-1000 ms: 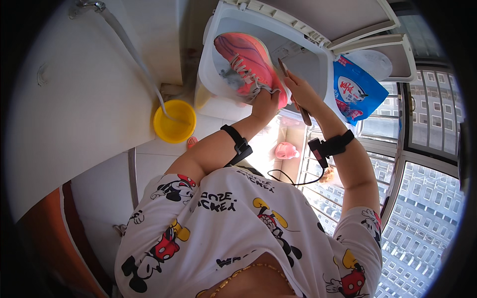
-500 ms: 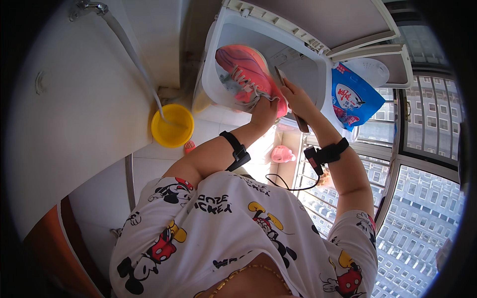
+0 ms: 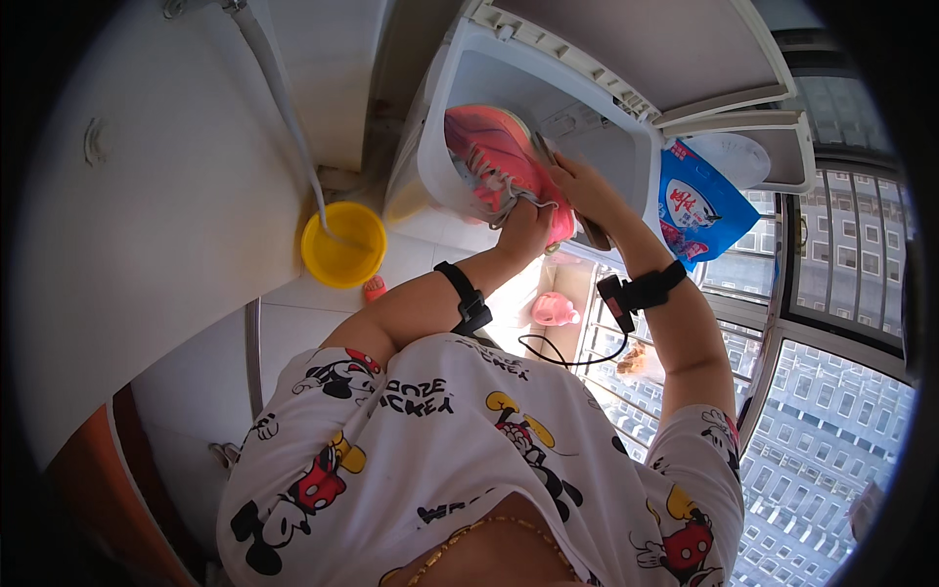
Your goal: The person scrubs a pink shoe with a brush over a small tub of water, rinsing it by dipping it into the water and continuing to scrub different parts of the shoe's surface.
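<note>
My left hand [image 3: 524, 231] grips a pink sneaker [image 3: 489, 132] with pale laces at its heel and laces, the shoe inside the mouth of an open white tub machine [image 3: 611, 166]. My right hand [image 3: 577, 186] is closed on a brown wooden-handled brush [image 3: 597, 237] held against the shoe's right side; the brush's head is mostly hidden. A blue printed bag [image 3: 716, 217] stands just right of the tub, in front of a clear round plastic piece [image 3: 743, 157].
The machine's lids [image 3: 685, 39] are raised at the back. A yellow basin [image 3: 333, 256] with a grey hose [image 3: 274, 88] in it sits left, beside a pale cabinet [image 3: 176, 245]. A pink jug [image 3: 555, 308] lies below the tub; barred windows [image 3: 841, 225] line the right.
The shoe, both hands and brush appear lower in the picture than a second ago, the shoe slightly further right and deeper within the tub's outline. The view has shifted slightly too.
</note>
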Available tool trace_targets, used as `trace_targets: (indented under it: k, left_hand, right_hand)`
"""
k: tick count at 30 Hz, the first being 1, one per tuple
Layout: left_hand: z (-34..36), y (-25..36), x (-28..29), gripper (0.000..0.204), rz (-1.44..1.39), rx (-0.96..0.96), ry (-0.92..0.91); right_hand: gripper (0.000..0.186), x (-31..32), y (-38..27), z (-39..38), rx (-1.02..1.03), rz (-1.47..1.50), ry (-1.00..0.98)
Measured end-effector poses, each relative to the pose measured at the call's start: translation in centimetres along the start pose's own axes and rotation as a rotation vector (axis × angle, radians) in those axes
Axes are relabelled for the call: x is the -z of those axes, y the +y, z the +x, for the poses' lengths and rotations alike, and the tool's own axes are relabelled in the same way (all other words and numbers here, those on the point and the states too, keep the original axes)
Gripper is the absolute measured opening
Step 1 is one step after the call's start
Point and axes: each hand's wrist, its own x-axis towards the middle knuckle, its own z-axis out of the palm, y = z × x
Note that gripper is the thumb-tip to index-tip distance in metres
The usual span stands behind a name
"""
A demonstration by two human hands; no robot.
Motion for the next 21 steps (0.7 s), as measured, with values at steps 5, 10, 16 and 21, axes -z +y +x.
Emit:
trace_targets:
  k: [5, 10, 16, 21]
  left_hand:
    - [-0.3, -2.1, -1.6, 0.021, 0.791, -0.449, 0.143]
    - [-0.5, 2.1, 0.6, 0.022, -0.556, 0.118, 0.065]
    - [-0.2, 1.0, 3.5, 0.021, -0.479, 0.113, 0.047]
    - [1.7, 0.7, 4.1, 0.02, -0.935, 0.338, 0.151]
  right_hand:
    - [0.052, -2.3, -2.7, 3.6, -0.008, -0.055, 0.174]
    - [0.056, -0.4, -3.9, 10.8, 0.116, -0.175, 0.152]
    - [0.066, 3.8, 2.7, 3.3, 0.175, -0.06, 0.288]
    - [0.055, 1.2, 3.8, -3.2, 0.423, -0.234, 0.386]
